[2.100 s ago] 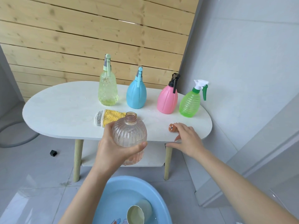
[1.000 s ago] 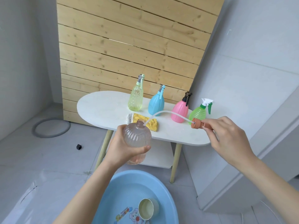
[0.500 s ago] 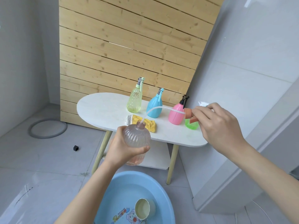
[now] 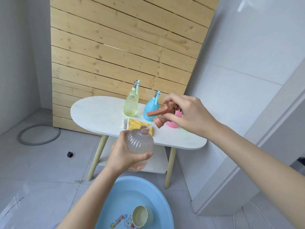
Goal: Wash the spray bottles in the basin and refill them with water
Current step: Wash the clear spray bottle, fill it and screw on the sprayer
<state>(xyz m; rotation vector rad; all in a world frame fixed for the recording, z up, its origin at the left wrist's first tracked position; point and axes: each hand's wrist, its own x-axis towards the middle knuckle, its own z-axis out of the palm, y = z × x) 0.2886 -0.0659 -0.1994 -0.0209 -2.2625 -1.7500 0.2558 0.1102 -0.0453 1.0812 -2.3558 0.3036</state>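
Note:
My left hand (image 4: 125, 156) grips a clear pinkish ribbed bottle (image 4: 139, 144), held upright above the blue basin (image 4: 115, 200). My right hand (image 4: 184, 113) pinches the orange spray head (image 4: 160, 115) just above and right of the bottle's mouth. Its thin tube enters the open neck. On the white table (image 4: 99, 113) stand a yellow-green spray bottle (image 4: 131, 103), a blue one (image 4: 151, 110) and a pink one (image 4: 173, 123), the pink one partly hidden by my right hand. Only a sliver of a green bottle (image 4: 186, 130) shows.
A yellow sponge cloth (image 4: 137, 125) lies on the table near the front edge. A cream cup (image 4: 140, 218) lies in the basin. A grey hose ring (image 4: 38, 135) and a small black block (image 4: 70, 154) are on the tiled floor at left. A white wall panel stands right.
My right hand lifted the orange spray head off the table and brought it left and down, so its tube now goes into the bottle's neck. The view drew back from the table.

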